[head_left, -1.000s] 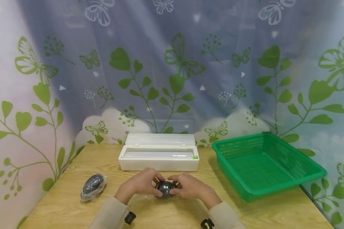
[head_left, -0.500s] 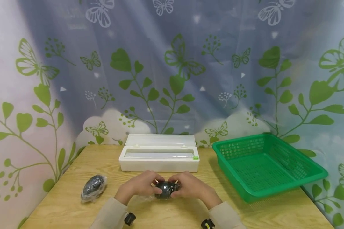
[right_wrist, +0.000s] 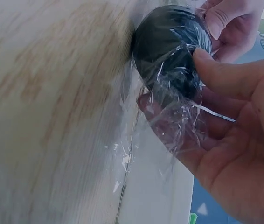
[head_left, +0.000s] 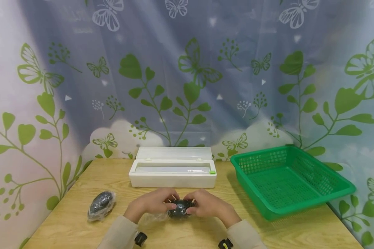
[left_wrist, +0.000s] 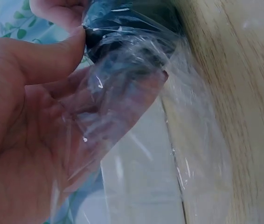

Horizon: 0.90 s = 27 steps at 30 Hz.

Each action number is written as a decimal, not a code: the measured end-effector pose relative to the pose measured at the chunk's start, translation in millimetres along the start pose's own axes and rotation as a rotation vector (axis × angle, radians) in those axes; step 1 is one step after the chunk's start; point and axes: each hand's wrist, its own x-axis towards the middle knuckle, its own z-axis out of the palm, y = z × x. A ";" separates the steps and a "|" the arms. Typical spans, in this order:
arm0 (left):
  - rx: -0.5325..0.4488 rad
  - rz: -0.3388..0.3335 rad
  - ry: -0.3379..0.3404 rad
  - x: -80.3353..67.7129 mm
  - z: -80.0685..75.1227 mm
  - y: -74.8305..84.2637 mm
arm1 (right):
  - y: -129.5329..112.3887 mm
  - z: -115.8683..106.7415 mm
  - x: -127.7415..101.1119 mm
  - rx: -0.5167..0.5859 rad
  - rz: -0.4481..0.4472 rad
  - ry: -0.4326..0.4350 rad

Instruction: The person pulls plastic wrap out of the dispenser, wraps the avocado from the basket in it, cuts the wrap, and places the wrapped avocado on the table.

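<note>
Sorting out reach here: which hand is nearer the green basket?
Right. The right hand holds the dark wrapped object mid-table, on the side toward the basket; the left hand grips the object's far side, farther away.

Two hands are showing in the head view: the left hand [head_left: 151, 204] and the right hand [head_left: 207, 204], one of each. Two dark oval objects are sitting in clear film: one wrapped dark object [head_left: 180, 208] is lying between the hands, and a second wrapped dark object [head_left: 101, 203] is lying apart at the left of the table [head_left: 81, 221]. One white dispenser box [head_left: 172, 172] is standing behind the hands with its lid up. One green basket [head_left: 291, 180] is sitting at the right. One table is carrying all of it. Two beige sleeves [head_left: 118, 233] are entering from the bottom edge.
</note>
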 end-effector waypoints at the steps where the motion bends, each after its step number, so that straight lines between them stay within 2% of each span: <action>1: -0.001 -0.002 -0.004 -0.3 0.0 -0.1 | -0.1 -0.1 -0.4 0.003 0.002 -0.008; 6: 0.029 -0.001 -0.022 -0.9 -2.1 1.1 | 0.5 -0.4 -0.6 0.038 0.026 -0.051; 9: 0.011 -0.027 -0.027 -3.1 -3.0 4.1 | 0.1 -0.5 -0.7 0.053 0.038 -0.070; 13: 0.022 -0.007 0.052 -3.0 -3.0 7.3 | 0.8 -0.1 -1.9 0.071 0.048 -0.079; 15: 0.054 0.030 0.099 -1.6 -3.9 8.5 | 1.5 -0.5 -2.4 0.075 0.054 -0.076; 18: 0.059 0.062 0.118 0.2 -5.6 9.3 | 3.0 -1.9 -2.7 0.080 0.065 -0.077; 22: 0.036 0.042 0.106 -0.5 -7.6 10.5 | 2.2 -3.3 -2.0 0.076 0.052 -0.055; 27: 0.014 0.041 0.095 -1.7 -7.6 9.9 | -5.3 -2.4 0.7 0.090 0.013 0.032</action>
